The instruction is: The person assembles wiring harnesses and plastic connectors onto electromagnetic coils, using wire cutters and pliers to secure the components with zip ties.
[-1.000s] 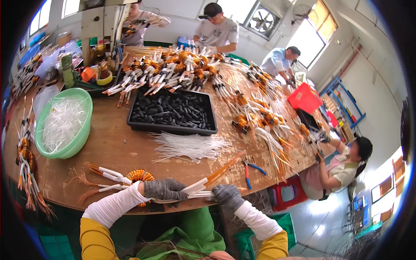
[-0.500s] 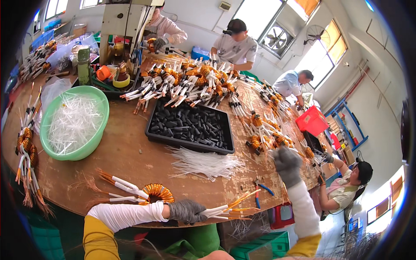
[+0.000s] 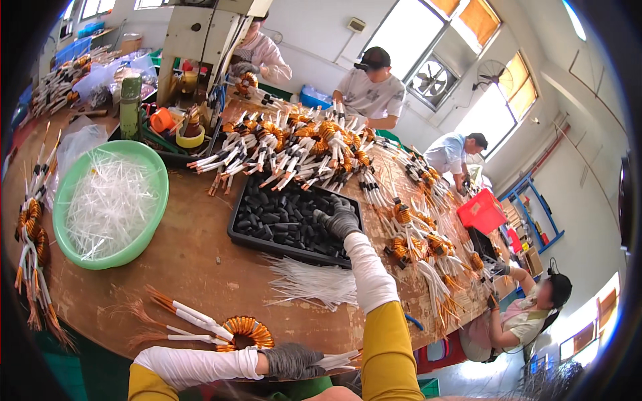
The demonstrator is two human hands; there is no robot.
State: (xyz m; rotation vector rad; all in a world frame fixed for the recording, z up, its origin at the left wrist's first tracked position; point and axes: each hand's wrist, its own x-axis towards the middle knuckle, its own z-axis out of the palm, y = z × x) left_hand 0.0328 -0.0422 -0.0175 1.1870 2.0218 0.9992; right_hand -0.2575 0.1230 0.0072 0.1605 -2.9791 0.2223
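My left hand, in a grey glove, is closed around the white-sleeved leads of a copper-wire ring coil at the table's near edge. More white-sleeved leads with frayed copper ends spread from the coil's left side. My right hand, also gloved, reaches into the right part of a black tray full of short black tubes. Its thumb stands apart from the other fingers, with no tube visibly held; the fingertips are partly hidden among the tubes.
Thin clear tubes lie before the tray, and more fill a green basin at left. Finished-looking coils are heaped behind the tray. A blue tool handle shows beside my right sleeve. Several co-workers sit around the table.
My right hand has moved left from beside the coils at the right into the black tray, and my forearm now crosses the table. My left hand keeps its hold on the leads.
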